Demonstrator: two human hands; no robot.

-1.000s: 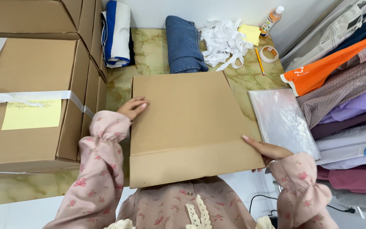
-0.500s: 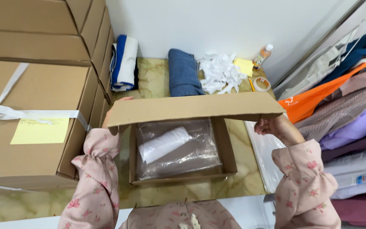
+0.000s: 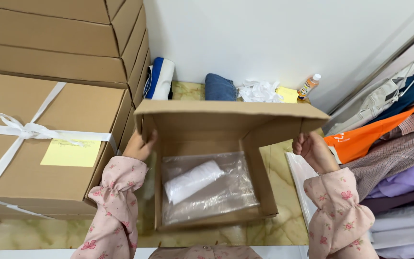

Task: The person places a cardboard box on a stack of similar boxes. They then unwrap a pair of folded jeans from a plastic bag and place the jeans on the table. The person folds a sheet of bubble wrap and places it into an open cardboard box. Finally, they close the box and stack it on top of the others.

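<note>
We hold the lid (image 3: 226, 117) of the brown box (image 3: 214, 192) up, with our left hand (image 3: 139, 146) gripping its left edge and our right hand (image 3: 312, 148) closed tight on its right corner. The box sits on the marble table (image 3: 283, 225), just right of the big tied box (image 3: 44, 144). Inside the brown box lies a clear bag (image 3: 207, 187) with a white roll (image 3: 192, 181).
</note>
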